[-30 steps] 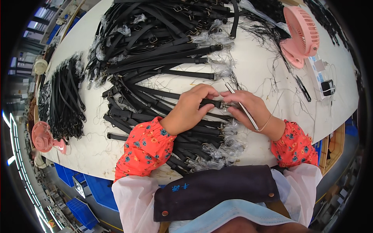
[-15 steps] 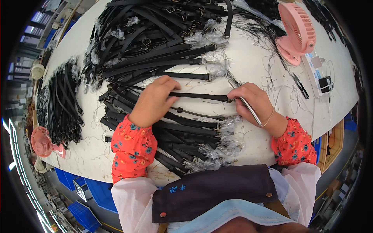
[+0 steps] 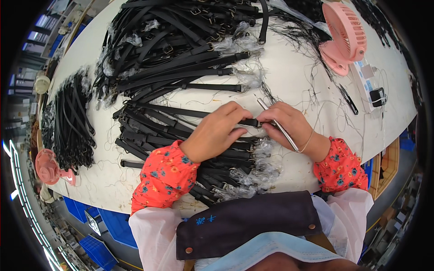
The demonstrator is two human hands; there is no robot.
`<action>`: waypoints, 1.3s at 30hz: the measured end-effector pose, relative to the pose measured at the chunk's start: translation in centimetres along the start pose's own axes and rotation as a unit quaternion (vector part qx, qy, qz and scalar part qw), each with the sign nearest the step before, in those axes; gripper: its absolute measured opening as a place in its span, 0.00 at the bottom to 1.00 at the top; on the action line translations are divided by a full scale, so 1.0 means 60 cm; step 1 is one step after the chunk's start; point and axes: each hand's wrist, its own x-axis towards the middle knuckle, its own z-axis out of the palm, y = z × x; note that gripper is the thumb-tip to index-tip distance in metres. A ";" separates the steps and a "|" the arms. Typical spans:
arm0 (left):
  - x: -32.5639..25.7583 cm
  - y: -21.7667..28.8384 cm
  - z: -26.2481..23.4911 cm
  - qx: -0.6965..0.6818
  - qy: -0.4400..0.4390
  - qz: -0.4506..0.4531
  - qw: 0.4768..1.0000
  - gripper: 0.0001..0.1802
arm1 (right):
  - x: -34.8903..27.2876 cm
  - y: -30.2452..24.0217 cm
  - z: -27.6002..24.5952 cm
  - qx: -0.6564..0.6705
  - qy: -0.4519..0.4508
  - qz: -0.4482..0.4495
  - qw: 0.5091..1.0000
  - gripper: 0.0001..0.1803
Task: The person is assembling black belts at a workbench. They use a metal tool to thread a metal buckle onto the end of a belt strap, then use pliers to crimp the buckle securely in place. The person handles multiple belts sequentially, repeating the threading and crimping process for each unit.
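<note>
Grasping a black strap (image 3: 248, 122) near one end with left hand (image 3: 219, 128); pinching that tip and clasping a slim silver tool (image 3: 287, 137) with right hand (image 3: 289, 125). Held over white worktop (image 3: 298, 169), among other straps (image 3: 144, 135).

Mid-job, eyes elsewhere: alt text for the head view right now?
A left hand holds a black strap near its buckle end, where the fingers of the right hand, which also holds a slim silver tool, meet it. More black straps, many with clear plastic at their ends, cover much of the white table; a pink fan stands upper right.
</note>
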 end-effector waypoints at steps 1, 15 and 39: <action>0.002 0.002 0.005 0.011 0.010 0.003 1.000 0.17 | 0.000 -0.002 -0.001 0.001 0.001 0.002 1.000 0.18; 0.001 -0.003 0.004 -0.041 0.058 -0.070 0.995 0.03 | -0.015 -0.012 -0.016 0.405 -0.020 0.210 0.890 0.18; -0.008 -0.006 -0.011 -0.110 -0.005 -0.088 0.990 0.03 | -0.007 -0.019 -0.013 0.370 -0.087 0.278 0.882 0.17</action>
